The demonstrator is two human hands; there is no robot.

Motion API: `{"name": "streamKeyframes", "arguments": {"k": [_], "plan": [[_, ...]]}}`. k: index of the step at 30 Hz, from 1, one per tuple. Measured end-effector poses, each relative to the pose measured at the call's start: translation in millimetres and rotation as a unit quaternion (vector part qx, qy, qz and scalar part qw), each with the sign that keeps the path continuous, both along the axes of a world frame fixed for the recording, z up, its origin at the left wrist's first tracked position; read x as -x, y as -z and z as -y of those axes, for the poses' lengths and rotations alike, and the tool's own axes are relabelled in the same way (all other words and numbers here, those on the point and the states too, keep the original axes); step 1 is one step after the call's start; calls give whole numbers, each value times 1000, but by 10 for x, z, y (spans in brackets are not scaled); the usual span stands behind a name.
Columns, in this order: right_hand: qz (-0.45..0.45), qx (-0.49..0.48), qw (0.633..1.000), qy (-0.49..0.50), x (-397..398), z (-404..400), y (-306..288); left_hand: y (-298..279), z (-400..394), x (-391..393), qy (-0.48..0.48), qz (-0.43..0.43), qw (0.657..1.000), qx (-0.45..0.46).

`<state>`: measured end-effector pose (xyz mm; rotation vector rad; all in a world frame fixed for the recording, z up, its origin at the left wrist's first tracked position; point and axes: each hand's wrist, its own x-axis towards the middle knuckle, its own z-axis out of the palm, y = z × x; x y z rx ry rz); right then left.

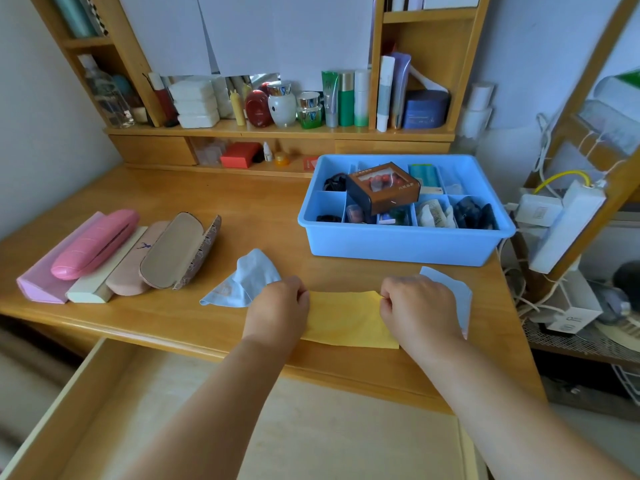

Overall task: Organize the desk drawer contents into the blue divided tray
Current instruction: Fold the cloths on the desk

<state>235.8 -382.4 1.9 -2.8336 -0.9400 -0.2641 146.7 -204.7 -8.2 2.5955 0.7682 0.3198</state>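
A yellow cloth (346,318) lies flat on the desk near its front edge. My left hand (278,308) grips its left end with curled fingers, and my right hand (417,304) pinches its upper right corner. A light blue cloth (247,280) lies crumpled just left of my left hand. Another light blue cloth (459,294) shows partly from under my right hand. The blue divided tray (398,242) stands behind, at the right, its compartments holding small items, with a brown box (384,187) resting on top of the dividers.
Several glasses cases (117,254) lie in a row at the desk's left, one of them open. The wooden drawer (242,420) stands pulled out below the desk edge. Bottles and jars fill the back shelf (277,131). Cables and a power strip (561,220) sit right of the tray.
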Motion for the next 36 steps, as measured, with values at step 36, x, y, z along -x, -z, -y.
{"name": "streamKeyframes", "arguments": {"k": [36], "plan": [[-98,-178,970,-130,443,268,-117,-268,230,564,191,140,970,-49]]}}
